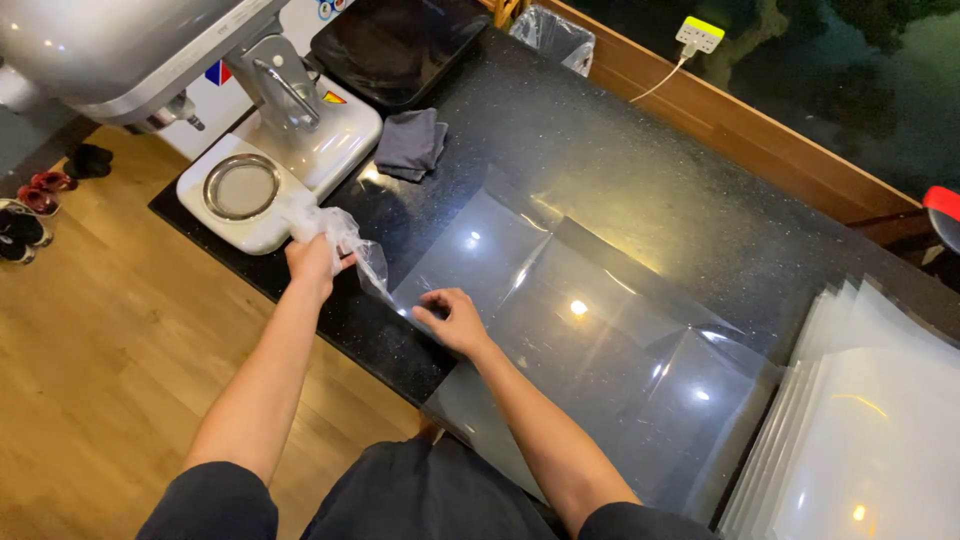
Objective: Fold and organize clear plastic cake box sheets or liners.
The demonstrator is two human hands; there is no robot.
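Nearest the camera, one large clear plastic sheet (600,360) lies flat across the black counter (620,170), its near edge hanging past the counter's front. To the right, a single stack of white sheets (860,440) sits fanned at the edges; how many are in it cannot be told.

Two hands are at work. The right hand (455,320) rests palm down on the far left corner of the clear sheet, fingers loosely curled and pressing the plastic to the counter, gripping nothing. The left hand (313,262) is clenched around one crumpled clear plastic bag (350,240), white at its top end, whose loose tail trails down to touch the sheet's corner just beside the right hand.

Beyond the left hand stands one white stand mixer (270,150) with its head raised and a round metal plate in its base. One folded grey cloth (410,143) lies just to the right of it. Farther off are one dark tray (395,45), one clear-lined bin (552,35) and one white plug (698,34) on the wooden ledge. Several shoes (35,200) sit on the wood floor at far left.
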